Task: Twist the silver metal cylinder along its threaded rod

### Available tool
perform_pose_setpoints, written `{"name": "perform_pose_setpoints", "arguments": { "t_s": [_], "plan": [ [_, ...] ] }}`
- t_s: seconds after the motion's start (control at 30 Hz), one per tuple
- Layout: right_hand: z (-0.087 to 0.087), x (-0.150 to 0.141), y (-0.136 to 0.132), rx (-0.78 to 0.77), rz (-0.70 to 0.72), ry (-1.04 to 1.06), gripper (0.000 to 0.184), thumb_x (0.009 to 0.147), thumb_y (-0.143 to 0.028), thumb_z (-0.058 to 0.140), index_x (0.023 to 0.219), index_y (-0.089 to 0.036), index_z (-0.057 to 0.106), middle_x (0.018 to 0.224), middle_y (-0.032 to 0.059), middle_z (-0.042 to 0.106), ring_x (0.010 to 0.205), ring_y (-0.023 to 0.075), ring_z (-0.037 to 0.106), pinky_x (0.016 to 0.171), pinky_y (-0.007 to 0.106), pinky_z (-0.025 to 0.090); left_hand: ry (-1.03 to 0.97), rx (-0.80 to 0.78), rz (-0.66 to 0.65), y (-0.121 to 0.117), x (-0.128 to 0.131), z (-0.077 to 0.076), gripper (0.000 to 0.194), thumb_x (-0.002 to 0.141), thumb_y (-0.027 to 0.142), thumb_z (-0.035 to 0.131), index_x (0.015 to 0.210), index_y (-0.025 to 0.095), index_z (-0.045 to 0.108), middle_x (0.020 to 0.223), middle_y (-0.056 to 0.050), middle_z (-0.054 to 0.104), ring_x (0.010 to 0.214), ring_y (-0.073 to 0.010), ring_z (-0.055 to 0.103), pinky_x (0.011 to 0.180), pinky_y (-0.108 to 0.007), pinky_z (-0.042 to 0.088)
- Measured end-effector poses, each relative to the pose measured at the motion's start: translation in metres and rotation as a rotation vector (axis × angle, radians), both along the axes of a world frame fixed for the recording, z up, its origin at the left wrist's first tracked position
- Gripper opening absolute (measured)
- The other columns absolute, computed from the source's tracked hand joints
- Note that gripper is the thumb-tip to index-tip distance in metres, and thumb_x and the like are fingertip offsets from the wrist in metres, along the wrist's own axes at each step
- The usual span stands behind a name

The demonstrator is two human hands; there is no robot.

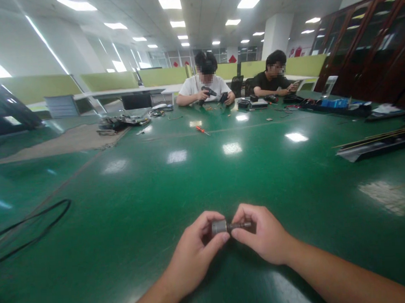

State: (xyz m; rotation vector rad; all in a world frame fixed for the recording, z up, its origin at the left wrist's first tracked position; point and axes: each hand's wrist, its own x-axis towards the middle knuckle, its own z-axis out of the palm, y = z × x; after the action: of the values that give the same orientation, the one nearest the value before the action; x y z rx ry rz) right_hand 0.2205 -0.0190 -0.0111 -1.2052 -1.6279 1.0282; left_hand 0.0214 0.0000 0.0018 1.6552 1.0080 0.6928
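Note:
My left hand [203, 243] is closed, its thumb and fingers gripping a short grey metal cylinder [219, 227]. From the cylinder's right end runs a thin dark metal shaft [240, 224], which looks stepped or ridged. My right hand [260, 232] pinches this shaft between thumb and fingers near the cylinder, and the shaft's tip shows inside its curled fingers. Both pieces lie in one line, roughly level, close above the green tabletop [150, 191]. Whether they are one part or two joined parts I cannot tell.
An orange-handled screwdriver [201, 130] lies farther out. A black cable [55, 215] loops at left, and a metal channel with thin rods [377, 144] lies at right. Electronic parts [118, 123] sit at back left. Across the table, one person [204, 85] holds a dark power tool; another [273, 81] sits alongside.

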Motion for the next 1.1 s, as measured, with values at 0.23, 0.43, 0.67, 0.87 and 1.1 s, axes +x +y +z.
{"name": "perform_pose_setpoints", "arguments": {
  "t_s": [0.23,0.43,0.67,0.87,1.1],
  "plan": [
    [-0.0009,0.0,-0.0003,0.0,-0.007,-0.015,0.006,0.079,-0.02,0.066,0.077,-0.018,0.06,0.069,-0.0016,0.061,0.062,0.0136,0.054,0.06,0.025,0.04,-0.015,-0.015,0.015,0.0,-0.0006,-0.0004,0.023,0.09,0.031,0.064,0.108,0.02,0.058,0.091,-0.002,0.065,0.08,-0.018,0.06,0.076,-0.029,0.046],
    [-0.0012,0.0001,-0.0001,-0.004,-0.007,-0.008,0.006,0.079,-0.019,0.066,0.077,-0.018,0.06,0.068,-0.0023,0.06,0.062,0.0131,0.052,0.06,0.025,0.04,-0.004,-0.004,0.011,0.0004,-0.0003,0.0016,0.023,0.09,0.031,0.064,0.109,0.02,0.058,0.09,-0.002,0.065,0.079,-0.018,0.06,0.075,-0.029,0.047],
    [-0.0005,0.0007,0.0,-0.016,-0.001,0.014,0.007,0.08,-0.018,0.065,0.077,-0.019,0.059,0.067,-0.0028,0.059,0.061,0.0127,0.052,0.059,0.024,0.039,-0.006,-0.011,0.013,0.0001,0.0,-0.0001,0.023,0.09,0.032,0.064,0.108,0.02,0.058,0.085,-0.001,0.063,0.075,-0.0173,0.059,0.072,-0.028,0.047],
    [-0.001,0.0017,0.0002,-0.015,0.003,0.015,0.007,0.08,-0.019,0.064,0.077,-0.019,0.059,0.066,-0.0032,0.057,0.061,0.0126,0.051,0.058,0.024,0.037,-0.022,-0.019,0.019,-0.0004,0.0012,-0.0005,0.023,0.09,0.03,0.063,0.11,0.02,0.058,0.082,0.0,0.062,0.072,-0.0164,0.059,0.07,-0.027,0.046],
    [-0.0008,0.0017,-0.0004,-0.012,0.006,0.012,0.007,0.079,-0.02,0.065,0.077,-0.018,0.058,0.066,-0.0029,0.058,0.061,0.0131,0.052,0.059,0.025,0.037,-0.023,-0.03,0.019,0.0003,0.0003,-0.0013,0.023,0.09,0.03,0.063,0.11,0.02,0.057,0.083,0.001,0.062,0.072,-0.016,0.058,0.071,-0.027,0.046]
  ]
}}
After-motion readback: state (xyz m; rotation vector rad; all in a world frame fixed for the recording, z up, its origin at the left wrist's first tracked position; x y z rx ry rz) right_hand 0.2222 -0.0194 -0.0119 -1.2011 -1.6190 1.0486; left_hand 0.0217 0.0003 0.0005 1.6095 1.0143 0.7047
